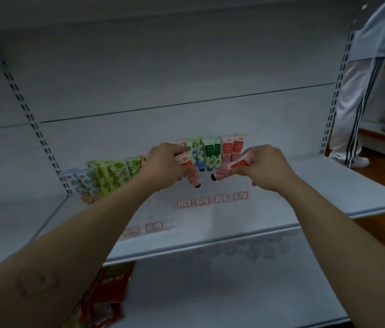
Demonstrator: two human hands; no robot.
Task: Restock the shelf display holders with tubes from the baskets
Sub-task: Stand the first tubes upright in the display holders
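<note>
forearms (87, 235) reach in, left grip (163, 162) pinching a red tube (190, 172), right grip (267, 164) pinching a second tube (230, 167), likely light and squashy, best held by the crimped end.

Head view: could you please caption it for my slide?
Left hand and right hand each grip a red tube before upright tubes on a white shelf.

Left tube (188, 166) and right tube (234, 165) in my grip are both red and white with black caps. Right behind my grip: green leafy-print tubes (210, 153), plus red tubes (227, 150). Below it, white labels (202, 200) edged in red.
</note>
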